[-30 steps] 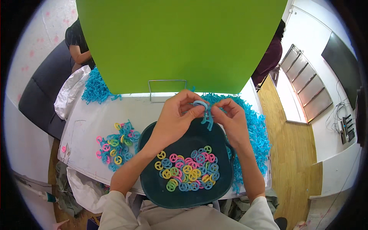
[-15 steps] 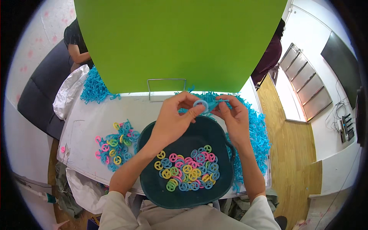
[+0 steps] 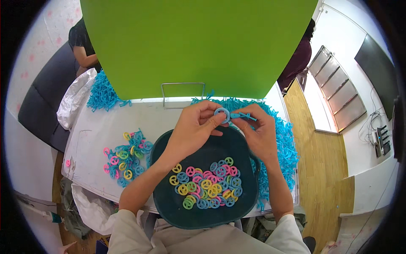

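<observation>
Above the far rim of a dark green tub (image 3: 203,221), my left hand (image 3: 190,129) pinches a light blue plastic wheel (image 3: 228,114) between thumb and fingers. My right hand (image 3: 260,131) is closed on a blue forked plastic piece (image 3: 244,115), its inner end up against the wheel's right edge. Whether the two are joined I cannot make out. Inside the tub lie many loose spoked wheels (image 3: 206,184) in pink, yellow, green and blue.
Left of the tub is a pile of blue pieces with coloured wheels (image 3: 126,158). A large heap of blue forked pieces (image 3: 284,148) covers the table's right side; another heap (image 3: 102,94) sits back left. A green panel (image 3: 194,46) with a wire stand (image 3: 183,84) rises behind.
The blue forked piece has turned and come against the wheel's right side, as my right fingers shifted toward the wheel. My left hand still pinches the wheel.
</observation>
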`<action>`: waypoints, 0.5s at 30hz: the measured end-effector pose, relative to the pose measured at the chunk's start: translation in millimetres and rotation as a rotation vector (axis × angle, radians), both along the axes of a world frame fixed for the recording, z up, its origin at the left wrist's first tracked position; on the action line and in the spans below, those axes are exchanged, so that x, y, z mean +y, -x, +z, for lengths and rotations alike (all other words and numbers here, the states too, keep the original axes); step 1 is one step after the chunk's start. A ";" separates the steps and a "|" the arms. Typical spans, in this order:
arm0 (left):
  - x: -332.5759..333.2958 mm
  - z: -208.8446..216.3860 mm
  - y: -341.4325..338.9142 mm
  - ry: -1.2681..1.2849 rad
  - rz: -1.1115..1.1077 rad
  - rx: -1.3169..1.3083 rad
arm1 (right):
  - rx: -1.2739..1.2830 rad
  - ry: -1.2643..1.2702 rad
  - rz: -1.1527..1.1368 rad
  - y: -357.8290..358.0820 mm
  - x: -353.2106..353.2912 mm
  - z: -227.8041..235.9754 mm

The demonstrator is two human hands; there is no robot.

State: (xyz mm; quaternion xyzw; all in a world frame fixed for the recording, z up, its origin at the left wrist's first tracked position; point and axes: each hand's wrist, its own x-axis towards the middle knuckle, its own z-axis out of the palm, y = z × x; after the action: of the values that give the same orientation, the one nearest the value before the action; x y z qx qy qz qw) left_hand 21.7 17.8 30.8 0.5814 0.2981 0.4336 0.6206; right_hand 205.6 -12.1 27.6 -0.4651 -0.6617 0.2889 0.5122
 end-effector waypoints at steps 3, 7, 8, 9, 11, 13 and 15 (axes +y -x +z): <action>4.0 1.8 0.4 0.008 0.001 0.041 | -0.068 0.015 0.002 -4.6 0.5 0.2; 4.7 -1.4 -0.5 -0.006 0.030 0.059 | 0.019 0.062 -0.013 1.2 -0.4 1.8; 4.7 -2.3 -1.2 -0.020 0.054 0.076 | 0.021 0.103 -0.004 1.8 -1.3 2.6; 5.3 -4.1 -1.2 -0.018 0.054 0.078 | 0.025 0.143 0.008 2.2 -1.2 2.3; 6.5 -7.4 -0.6 -0.065 0.077 0.051 | -0.072 0.135 0.004 0.4 -0.6 0.5; 6.5 -8.0 -0.4 -0.090 0.084 0.072 | -0.170 0.127 -0.002 -0.7 -0.2 -1.4; 6.0 -8.3 -0.7 -0.116 0.091 0.091 | -0.053 0.114 0.089 -0.8 0.4 -3.0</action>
State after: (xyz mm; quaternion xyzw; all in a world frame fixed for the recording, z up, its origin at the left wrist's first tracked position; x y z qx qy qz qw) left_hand 22.4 23.8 22.5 0.6214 0.3263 0.4511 0.5513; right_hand 206.4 -11.8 24.6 -0.4714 -0.6772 0.3363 0.4540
